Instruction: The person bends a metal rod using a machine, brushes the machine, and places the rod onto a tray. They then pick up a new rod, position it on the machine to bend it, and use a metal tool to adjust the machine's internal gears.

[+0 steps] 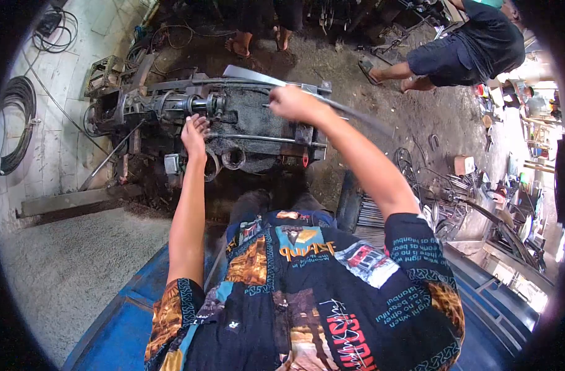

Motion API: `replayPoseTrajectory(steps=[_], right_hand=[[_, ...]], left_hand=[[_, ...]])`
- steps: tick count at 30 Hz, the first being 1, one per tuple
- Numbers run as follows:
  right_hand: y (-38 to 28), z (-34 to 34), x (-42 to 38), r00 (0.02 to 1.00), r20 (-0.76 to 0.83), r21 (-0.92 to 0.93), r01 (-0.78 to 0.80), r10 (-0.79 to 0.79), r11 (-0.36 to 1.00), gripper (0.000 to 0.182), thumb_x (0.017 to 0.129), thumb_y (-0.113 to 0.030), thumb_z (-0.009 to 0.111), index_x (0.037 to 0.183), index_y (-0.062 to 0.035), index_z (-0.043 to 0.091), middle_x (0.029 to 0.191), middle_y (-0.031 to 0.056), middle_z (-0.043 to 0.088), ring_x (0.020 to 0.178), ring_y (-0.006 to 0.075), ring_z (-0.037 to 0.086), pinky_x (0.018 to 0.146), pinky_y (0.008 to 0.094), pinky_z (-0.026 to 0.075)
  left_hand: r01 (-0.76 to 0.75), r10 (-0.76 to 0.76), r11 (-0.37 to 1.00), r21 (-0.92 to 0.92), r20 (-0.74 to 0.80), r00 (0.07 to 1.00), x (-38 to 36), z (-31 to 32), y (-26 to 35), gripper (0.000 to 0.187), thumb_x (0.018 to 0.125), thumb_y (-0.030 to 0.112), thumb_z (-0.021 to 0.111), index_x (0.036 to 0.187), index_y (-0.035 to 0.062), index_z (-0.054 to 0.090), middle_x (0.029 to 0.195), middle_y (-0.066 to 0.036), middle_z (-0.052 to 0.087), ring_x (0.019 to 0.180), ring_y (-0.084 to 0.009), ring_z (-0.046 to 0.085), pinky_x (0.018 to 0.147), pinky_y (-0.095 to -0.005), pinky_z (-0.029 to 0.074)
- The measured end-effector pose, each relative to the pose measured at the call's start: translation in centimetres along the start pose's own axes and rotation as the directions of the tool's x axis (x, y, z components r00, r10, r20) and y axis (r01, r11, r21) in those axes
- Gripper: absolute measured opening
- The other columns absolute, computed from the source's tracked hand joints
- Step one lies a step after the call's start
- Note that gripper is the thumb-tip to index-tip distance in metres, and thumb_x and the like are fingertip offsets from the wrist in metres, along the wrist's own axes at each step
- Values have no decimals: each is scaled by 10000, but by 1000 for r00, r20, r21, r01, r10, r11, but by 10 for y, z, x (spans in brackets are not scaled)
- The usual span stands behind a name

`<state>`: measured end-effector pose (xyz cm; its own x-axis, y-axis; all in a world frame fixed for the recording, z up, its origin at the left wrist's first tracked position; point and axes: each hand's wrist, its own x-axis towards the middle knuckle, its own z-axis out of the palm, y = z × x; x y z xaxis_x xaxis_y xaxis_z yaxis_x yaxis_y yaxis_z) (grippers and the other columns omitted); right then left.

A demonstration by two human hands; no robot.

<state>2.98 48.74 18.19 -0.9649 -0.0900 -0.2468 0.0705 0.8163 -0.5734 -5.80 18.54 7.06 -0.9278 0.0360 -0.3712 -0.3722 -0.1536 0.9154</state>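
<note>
Long flat grey metal strip: held above the dark greasy machine, running from upper left down to the right.
Right hand: closed around the strip near its middle.
Left hand: fingers spread loosely, laid on the machine's steel shaft; nothing is gripped.
Dark greasy machine: set on the dirt floor.
Crouching person: seen beyond, upper right.

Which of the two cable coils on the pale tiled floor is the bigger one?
The big black coil at the far left edge. The smaller coil lies beyond it near the top, with a dark box at its end.
</note>
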Motion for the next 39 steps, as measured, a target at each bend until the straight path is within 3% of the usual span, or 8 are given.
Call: replayPoseTrajectory(steps=[4,9,16,18,20,26,31,39], right_hand=[[70,-26,29,951,-281,-170,87,-133,982,349,834,-218,564,1063,27,662,1095,260,643,1034,377,621,924,434,491],[120,-40,-28,972,-126,-221,-223,199,949,530,918,-499,512,873,-5,701,889,268,670,889,425,648,835,499,499],[37,10,-135,823,-298,-36,-516,483,856,689,950,-527,456,930,142,622,859,346,639,862,480,638,792,527,518],[11,23,-131,838,-101,7,-539,537,842,614,952,-477,469,978,116,627,925,328,648,863,472,642,809,525,521],[-18,23,-115,904,52,61,-428,425,902,491,945,-383,494,1019,82,634,978,323,643,887,463,641,832,525,514],[19,32,-8,970,-243,141,11,23,990,358,801,-234,593,1020,49,620,982,308,648,958,456,630,887,467,506],[83,-9,32,906,-395,176,-86,150,981,924,760,-317,690,1459,90,244,1449,306,372,1351,353,399,1139,348,306],[144,-42,-76,882,-73,-151,-472,466,869,740,905,-683,390,991,-7,678,923,245,687,912,405,661,850,478,500]], left_hand=[[-98,94,990,97,47,994,9,-9,14,443,1039,373,399,1196,-4,570,1006,-80,666,886,-159,646,697,-292,497],[-175,160,972,158,106,981,13,2,23,386,1040,331,413,1133,9,604,937,-45,679,803,-114,633,632,-251,469],[-235,195,942,239,180,964,16,8,35,400,1037,342,409,1138,25,632,975,-44,690,862,-133,655,697,-283,495],[-256,215,931,260,176,961,15,10,36,404,1037,350,407,1148,29,626,979,-47,691,866,-138,657,701,-287,498],[-231,198,945,231,159,967,13,9,38,409,1040,354,397,1163,32,616,981,-53,691,870,-144,659,707,-289,499],[-278,256,939,204,127,958,6,-3,45,409,1044,339,374,1158,25,610,962,-55,692,841,-137,658,669,-268,491],[-244,244,935,259,30,969,-19,-7,52,399,1041,331,393,1158,15,607,953,-52,688,831,-131,649,682,-269,491],[-233,228,942,240,49,973,-28,5,20,422,1035,365,413,1178,16,602,973,-49,691,847,-134,649,701,-272,480]])
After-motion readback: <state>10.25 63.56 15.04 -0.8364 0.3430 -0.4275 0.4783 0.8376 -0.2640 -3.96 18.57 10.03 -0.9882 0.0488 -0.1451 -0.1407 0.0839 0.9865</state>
